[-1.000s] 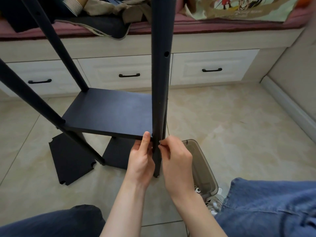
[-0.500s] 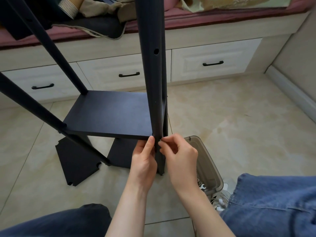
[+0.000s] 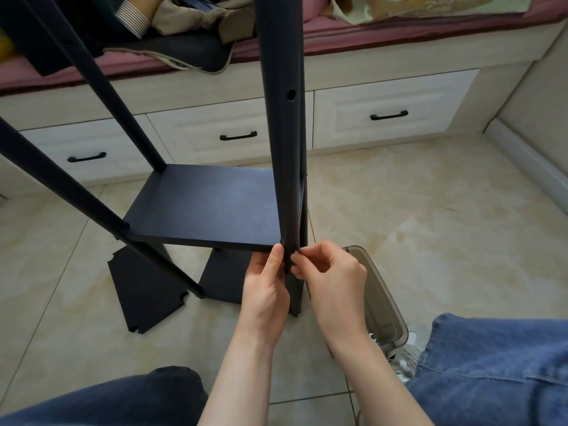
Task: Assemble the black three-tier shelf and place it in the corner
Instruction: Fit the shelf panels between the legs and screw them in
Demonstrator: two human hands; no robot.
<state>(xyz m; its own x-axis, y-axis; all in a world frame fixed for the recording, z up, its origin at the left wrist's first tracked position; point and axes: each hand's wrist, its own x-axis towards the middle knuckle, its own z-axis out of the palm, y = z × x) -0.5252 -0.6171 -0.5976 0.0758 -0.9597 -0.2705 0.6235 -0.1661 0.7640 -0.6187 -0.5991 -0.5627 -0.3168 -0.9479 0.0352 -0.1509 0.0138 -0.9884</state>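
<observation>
Little has changed in the last second: your left hand [image 3: 266,290] still grips the post [image 3: 281,133] just under the board [image 3: 209,207]. Your right hand [image 3: 330,281] has curled tighter and pinches what looks like a screw [image 3: 295,252] at the post's right side. This corner is likely being fastened, and spare boards [image 3: 144,290] lie left of the post, unmounted. No writing is readable.
</observation>
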